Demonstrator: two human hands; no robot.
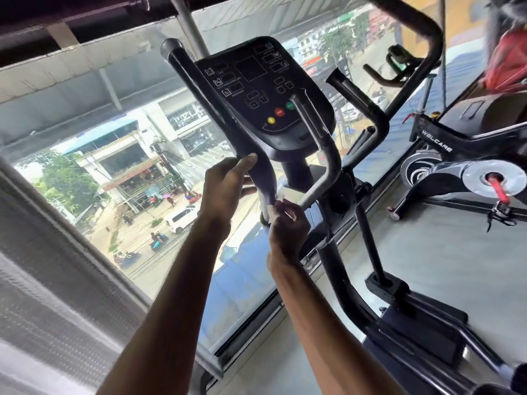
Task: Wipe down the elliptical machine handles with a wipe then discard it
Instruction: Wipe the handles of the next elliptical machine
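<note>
Clearly the wiping is the step in hand, not the discarding. Both forearms reach up and forward. The right grip (288, 223), fingers curled, pinches the white wipe (271, 208) against the lower bend of the left handle (199, 86). Just above, the left grip (228, 189) wraps that same bar, thumb lying along it. Next, I judge, the wipe must travel up the bar to its cap, then cross to the right handle (356, 101) beyond the console (262, 89).
</note>
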